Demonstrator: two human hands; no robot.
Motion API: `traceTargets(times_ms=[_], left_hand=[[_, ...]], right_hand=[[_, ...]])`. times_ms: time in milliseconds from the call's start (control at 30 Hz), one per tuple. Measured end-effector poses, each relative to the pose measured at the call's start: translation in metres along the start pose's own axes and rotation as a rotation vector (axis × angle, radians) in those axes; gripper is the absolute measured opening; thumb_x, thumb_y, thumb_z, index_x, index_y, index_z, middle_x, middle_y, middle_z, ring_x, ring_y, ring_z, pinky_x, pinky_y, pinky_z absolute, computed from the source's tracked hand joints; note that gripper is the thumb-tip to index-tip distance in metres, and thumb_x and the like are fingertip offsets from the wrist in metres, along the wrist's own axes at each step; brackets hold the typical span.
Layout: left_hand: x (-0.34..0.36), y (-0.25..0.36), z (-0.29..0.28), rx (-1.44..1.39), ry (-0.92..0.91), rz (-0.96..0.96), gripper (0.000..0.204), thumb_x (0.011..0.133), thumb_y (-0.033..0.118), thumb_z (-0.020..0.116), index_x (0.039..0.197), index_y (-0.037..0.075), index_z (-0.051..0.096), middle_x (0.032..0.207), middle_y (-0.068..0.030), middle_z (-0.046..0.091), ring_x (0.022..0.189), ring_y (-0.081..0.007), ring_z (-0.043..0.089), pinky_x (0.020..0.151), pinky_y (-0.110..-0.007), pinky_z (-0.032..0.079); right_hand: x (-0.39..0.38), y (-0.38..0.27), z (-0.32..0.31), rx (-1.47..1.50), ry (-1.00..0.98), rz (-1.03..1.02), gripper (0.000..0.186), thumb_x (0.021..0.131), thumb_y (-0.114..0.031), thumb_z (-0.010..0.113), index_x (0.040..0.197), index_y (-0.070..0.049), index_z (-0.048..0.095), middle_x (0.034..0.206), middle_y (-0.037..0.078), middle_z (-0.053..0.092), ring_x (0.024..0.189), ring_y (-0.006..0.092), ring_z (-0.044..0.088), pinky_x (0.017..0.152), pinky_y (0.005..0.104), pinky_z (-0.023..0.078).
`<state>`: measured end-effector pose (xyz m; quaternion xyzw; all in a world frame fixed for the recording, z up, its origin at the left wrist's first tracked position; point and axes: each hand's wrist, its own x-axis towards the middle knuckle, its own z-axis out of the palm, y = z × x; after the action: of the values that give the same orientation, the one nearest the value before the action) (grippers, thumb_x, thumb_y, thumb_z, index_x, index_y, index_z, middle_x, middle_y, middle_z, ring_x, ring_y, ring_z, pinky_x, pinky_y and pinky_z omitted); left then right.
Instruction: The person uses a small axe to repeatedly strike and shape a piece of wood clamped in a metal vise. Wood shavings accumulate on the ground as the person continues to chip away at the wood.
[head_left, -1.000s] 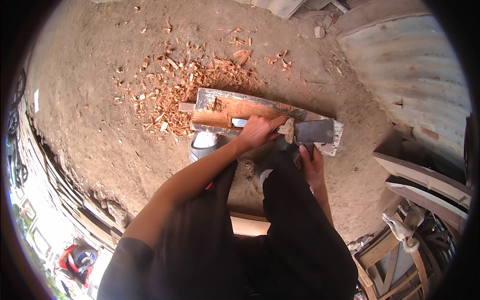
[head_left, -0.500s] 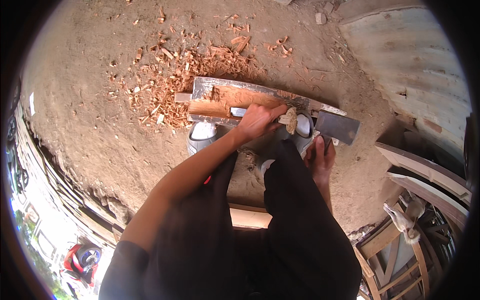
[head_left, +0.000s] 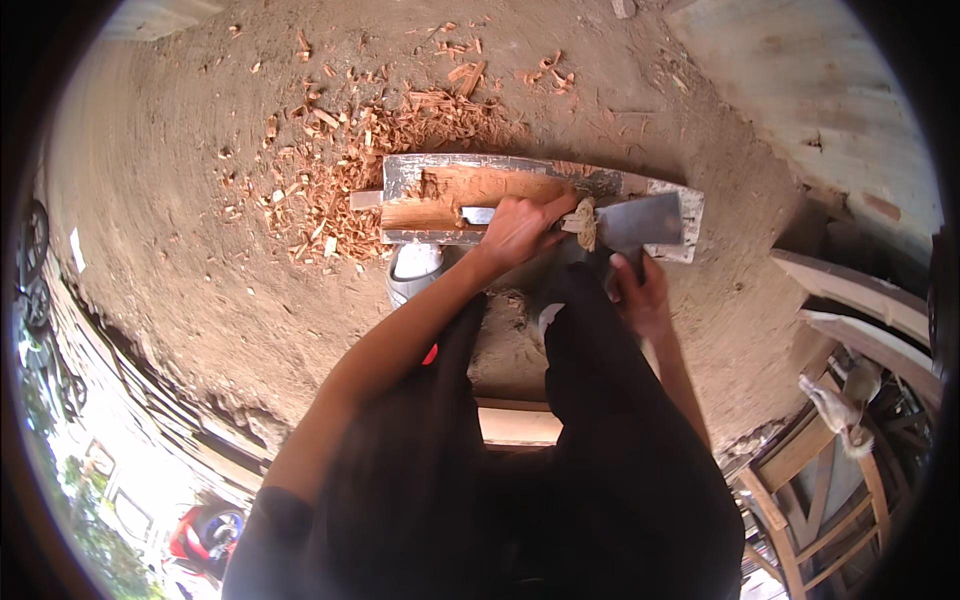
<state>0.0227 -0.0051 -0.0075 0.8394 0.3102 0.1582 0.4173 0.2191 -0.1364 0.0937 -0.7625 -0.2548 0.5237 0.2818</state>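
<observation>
My left hand is closed around the handle of a chisel. The chisel's flat metal blade points left into the hollow of a long wooden piece, which has worn, flaking paint on its edges. Out of my fist on the right sticks the handle's frayed, mushroomed end. Right beside that end is the grey rectangular head of a mallet, at or very close to it. My right hand grips the mallet's short handle below the head, fingers wrapped round it.
Wood shavings and chips lie across the dirt floor beyond and left of the piece. My left shoe is against its near edge. A corrugated metal sheet stands at right, above wooden boards and a wooden frame.
The mallet has swung left and slightly up, from beyond the chisel to the handle's frayed end. My left hand keeps its hold on the chisel. The whole view has shifted a little.
</observation>
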Motion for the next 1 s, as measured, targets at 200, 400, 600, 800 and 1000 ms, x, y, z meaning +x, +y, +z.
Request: traceTargets(times_ms=[200,400,600,800,1000], left_hand=[[0.005,0.000,0.001,0.013,0.010,-0.001,0.054,0.081,0.031,0.080,0.126,0.015,0.054,0.083,-0.0141,0.072,0.078,-0.0355,0.071,0.063,-0.048,0.053],[0.003,0.000,0.000,0.040,0.027,0.021,0.066,0.079,0.031,0.082,0.136,0.016,0.053,0.089,-0.0147,0.073,0.079,-0.0354,0.071,0.064,-0.047,0.054],[0.001,0.000,-0.004,0.027,0.070,0.006,0.071,0.076,0.032,0.084,0.138,0.017,0.054,0.090,-0.0144,0.073,0.077,-0.0349,0.071,0.063,-0.045,0.055],[0.000,0.000,-0.009,-0.013,0.066,-0.015,0.068,0.075,0.032,0.084,0.135,0.017,0.056,0.089,-0.0140,0.073,0.077,-0.0348,0.071,0.064,-0.045,0.055],[0.001,0.002,-0.008,-0.023,0.062,-0.065,0.071,0.070,0.024,0.085,0.136,0.019,0.059,0.090,-0.0118,0.074,0.080,-0.0330,0.072,0.068,-0.044,0.057]], right_hand=[[0.001,-0.011,-0.013,0.258,0.193,-0.132,0.030,0.107,-0.033,0.053,0.102,-0.004,0.053,0.064,0.003,0.050,0.042,0.0118,0.050,0.038,0.0268,0.041],[-0.002,0.002,-0.004,-0.052,-0.092,-0.074,0.028,0.104,-0.029,0.059,0.096,-0.002,0.054,0.065,0.003,0.056,0.047,0.0115,0.054,0.041,0.0282,0.043],[-0.004,-0.013,0.011,0.276,0.082,-0.146,0.026,0.104,-0.027,0.058,0.099,-0.002,0.055,0.063,0.003,0.055,0.047,0.0117,0.053,0.042,0.0283,0.042],[0.001,-0.011,-0.001,-0.020,-0.020,-0.001,0.024,0.104,-0.026,0.058,0.101,-0.002,0.056,0.064,0.003,0.056,0.047,0.0115,0.054,0.043,0.0283,0.044],[-0.004,-0.011,0.012,-0.030,0.041,-0.138,0.026,0.104,-0.028,0.059,0.102,-0.003,0.055,0.065,0.003,0.056,0.046,0.0124,0.054,0.042,0.0281,0.043]])
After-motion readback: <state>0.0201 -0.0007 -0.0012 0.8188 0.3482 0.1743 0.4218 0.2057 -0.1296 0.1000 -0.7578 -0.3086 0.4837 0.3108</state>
